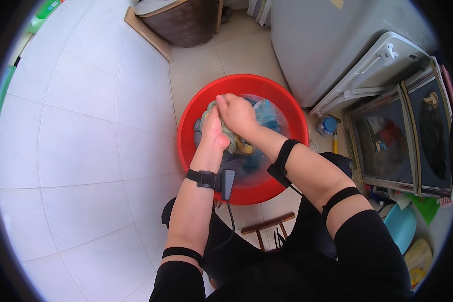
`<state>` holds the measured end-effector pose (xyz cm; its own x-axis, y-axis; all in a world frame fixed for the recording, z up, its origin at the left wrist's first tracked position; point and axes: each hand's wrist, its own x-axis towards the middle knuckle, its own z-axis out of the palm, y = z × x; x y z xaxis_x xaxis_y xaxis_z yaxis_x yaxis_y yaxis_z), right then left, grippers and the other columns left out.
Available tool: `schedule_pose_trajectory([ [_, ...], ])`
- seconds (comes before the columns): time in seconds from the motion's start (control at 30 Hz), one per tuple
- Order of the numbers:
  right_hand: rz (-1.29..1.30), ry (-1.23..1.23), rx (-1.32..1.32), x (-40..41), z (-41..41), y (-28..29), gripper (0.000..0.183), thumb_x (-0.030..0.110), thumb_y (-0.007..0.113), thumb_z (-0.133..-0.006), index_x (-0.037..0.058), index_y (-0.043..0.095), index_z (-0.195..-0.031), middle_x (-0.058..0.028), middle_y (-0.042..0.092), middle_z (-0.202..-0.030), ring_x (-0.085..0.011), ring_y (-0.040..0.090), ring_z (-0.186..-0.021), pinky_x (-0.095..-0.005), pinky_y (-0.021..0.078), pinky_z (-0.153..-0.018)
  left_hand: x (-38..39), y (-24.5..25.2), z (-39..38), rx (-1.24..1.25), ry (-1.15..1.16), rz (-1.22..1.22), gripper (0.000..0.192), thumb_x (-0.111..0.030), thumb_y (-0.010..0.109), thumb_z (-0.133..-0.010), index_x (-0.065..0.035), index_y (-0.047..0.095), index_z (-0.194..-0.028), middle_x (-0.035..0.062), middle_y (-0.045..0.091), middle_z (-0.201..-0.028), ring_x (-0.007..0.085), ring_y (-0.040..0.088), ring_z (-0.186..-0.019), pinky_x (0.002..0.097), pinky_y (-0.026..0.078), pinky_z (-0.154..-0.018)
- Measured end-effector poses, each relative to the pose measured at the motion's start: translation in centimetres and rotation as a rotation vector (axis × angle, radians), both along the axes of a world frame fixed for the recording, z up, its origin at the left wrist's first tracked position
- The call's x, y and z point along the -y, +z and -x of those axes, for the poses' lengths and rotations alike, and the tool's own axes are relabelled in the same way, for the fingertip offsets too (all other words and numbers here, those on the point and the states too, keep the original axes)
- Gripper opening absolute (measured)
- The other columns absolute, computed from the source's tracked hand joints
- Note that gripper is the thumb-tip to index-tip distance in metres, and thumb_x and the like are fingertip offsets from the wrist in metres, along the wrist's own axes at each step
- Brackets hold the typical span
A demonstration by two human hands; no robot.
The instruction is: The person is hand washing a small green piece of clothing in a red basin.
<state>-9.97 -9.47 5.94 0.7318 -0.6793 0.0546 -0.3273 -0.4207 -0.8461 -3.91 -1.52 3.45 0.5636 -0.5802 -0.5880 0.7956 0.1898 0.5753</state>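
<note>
A bunched, pale green and yellowish wet cloth (232, 141) is pressed between my two hands over a red plastic basin (245, 81). My left hand (213, 126) lies along the cloth's left side, its thumb side turned up. From the right, my right hand (237, 113) grips the cloth, its fingers close to my left fingertips. Part of the cloth is hidden behind the hands. Below, cloudy water holds blue fabric (270, 117) and dark grey fabric (238, 166). A grey-blue piece (197, 132) shows at the basin's left inner wall.
White wall tiles (83, 147) rise close on the left. A grey appliance (317, 45), a folded white frame (356, 79) and a glass-doored cabinet (400, 132) stand right. A blue-lidded jar (327, 125) is beside the basin. A wooden stool (268, 223) lies between my legs. A cable (231, 217) hangs from my left wrist device.
</note>
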Motion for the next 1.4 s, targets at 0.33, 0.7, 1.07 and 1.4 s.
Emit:
schedule_pose_trajectory([
  [0.33, -0.668, 0.243, 0.011, 3.6, 0.6, 2.2, 0.086, 0.049, 0.078, -0.088, -0.0088, 0.044, -0.143, -0.0245, 0.061, -0.132, -0.0300, 0.059, -0.124, -0.0396, 0.0457, -0.105, -3.4, 6.6, -2.0, 0.034, -0.176, 0.272, 0.067, -0.056, 0.042, -0.106, -0.0013, 0.049, -0.143, 0.0146, 0.058, -0.141, 0.0305, 0.058, -0.128, 0.0471, 0.047, -0.109],
  [0.7, -1.143, 0.284, 0.288, 6.0, 1.5, 4.9, 0.037, 0.024, 0.069, -0.100, -0.0025, 0.063, -0.125, -0.0104, 0.071, -0.107, -0.0193, 0.069, -0.095, -0.0358, 0.0576, -0.085, -8.8, 9.1, -4.9, 0.197, -0.313, 0.144, 0.070, -0.056, 0.044, -0.105, 0.0009, 0.046, -0.145, 0.0159, 0.057, -0.143, 0.0286, 0.054, -0.134, 0.0456, 0.048, -0.109],
  [1.07, -0.438, 0.312, 0.306, -2.4, 1.3, 2.7, 0.045, 0.038, 0.069, -0.097, 0.0038, 0.058, -0.124, -0.0147, 0.069, -0.106, -0.0240, 0.066, -0.099, -0.0362, 0.0528, -0.086, -3.8, 2.8, -2.2, 0.065, 0.105, 0.002, 0.057, -0.052, 0.046, -0.106, -0.0016, 0.055, -0.132, 0.0136, 0.063, -0.131, 0.0306, 0.062, -0.121, 0.0452, 0.051, -0.103],
  [1.4, -0.100, 0.008, 0.098, 0.6, -0.6, -1.9, 0.039, 0.039, 0.061, -0.099, 0.0005, 0.061, -0.097, -0.0276, 0.068, -0.091, -0.0481, 0.065, -0.087, -0.0507, 0.0526, -0.075, 0.0, -0.7, 1.0, 0.077, 0.031, -0.151, 0.038, -0.034, 0.049, -0.106, -0.0053, 0.058, -0.129, 0.0116, 0.067, -0.121, 0.0276, 0.069, -0.101, 0.0434, 0.058, -0.087],
])
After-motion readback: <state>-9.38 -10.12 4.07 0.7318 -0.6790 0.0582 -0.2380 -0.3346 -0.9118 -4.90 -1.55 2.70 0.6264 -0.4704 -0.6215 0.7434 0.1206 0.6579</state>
